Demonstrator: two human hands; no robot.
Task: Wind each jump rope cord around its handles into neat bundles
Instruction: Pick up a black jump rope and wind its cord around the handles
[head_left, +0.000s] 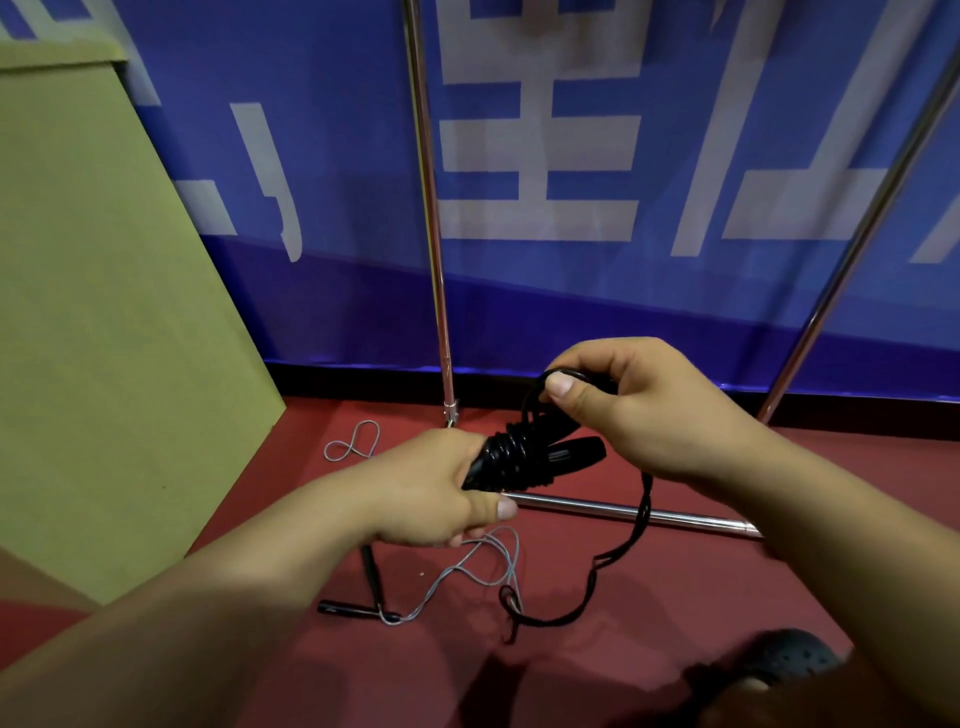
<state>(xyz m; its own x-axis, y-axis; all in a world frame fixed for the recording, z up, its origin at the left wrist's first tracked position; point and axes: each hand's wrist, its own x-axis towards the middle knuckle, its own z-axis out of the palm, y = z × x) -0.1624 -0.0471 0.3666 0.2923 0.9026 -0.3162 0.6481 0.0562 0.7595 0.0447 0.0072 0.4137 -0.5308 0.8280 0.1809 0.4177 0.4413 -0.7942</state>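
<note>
With the left hand (431, 486) gripping the black handles (524, 457) and the right hand (639, 410) pinching the black cord (631, 535), slack tension (the tail trails on the floor) could loosen the coils.

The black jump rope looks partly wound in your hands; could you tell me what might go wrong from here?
1. The loose tail of the black cord trails to the floor beside the grey jump rope; winding it in could snag or tangle the two.
2. The right hand only pinches a loop above the handles; if it slips, the coils may loosen.
3. The left hand grips one end only, so the handles could splay apart.
</note>
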